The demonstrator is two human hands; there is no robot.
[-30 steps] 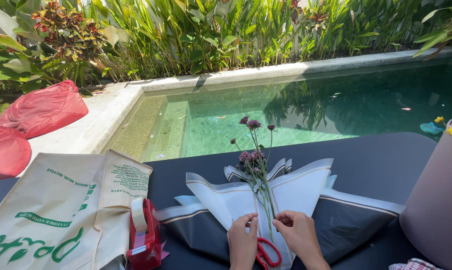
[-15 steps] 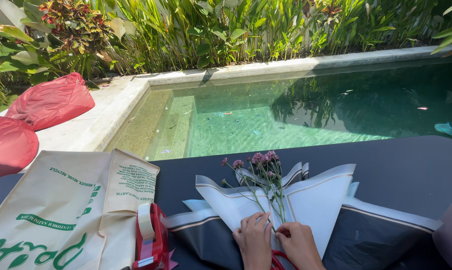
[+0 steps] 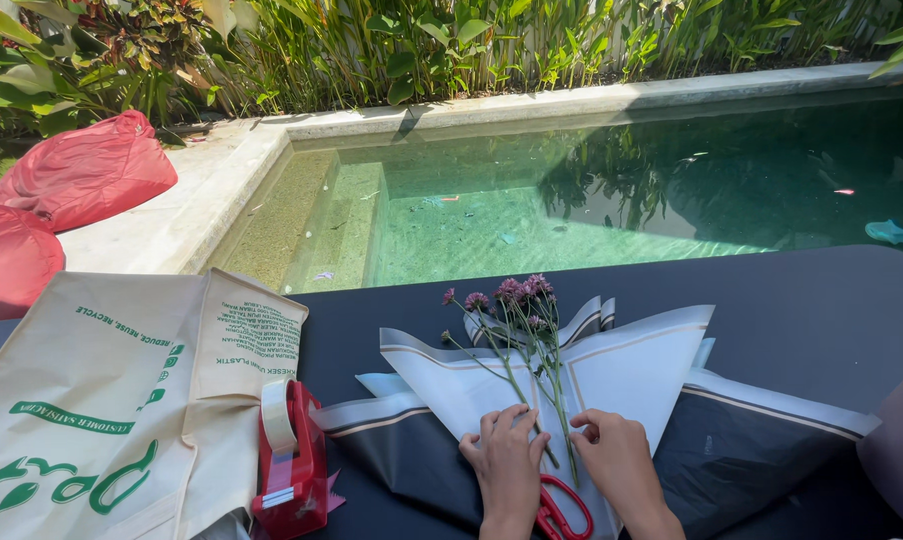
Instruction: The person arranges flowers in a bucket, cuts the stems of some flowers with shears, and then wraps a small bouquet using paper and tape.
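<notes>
Thin-stemmed purple flowers lie on white and dark wrapping paper sheets spread in a fan on a dark table. My left hand presses the stems and paper from the left, fingers bent. My right hand rests on the paper just right of the stems, fingertips touching them. Red-handled scissors lie between my wrists at the near edge.
A red tape dispenser with a tape roll stands left of the paper, beside a cream cloth bag with green print. Beyond the table lie a green pool, red beanbags and dense plants.
The flowers went from held upright to lying flat on the paper. Both hands now press down on the stems. The camera view shifted slightly.
</notes>
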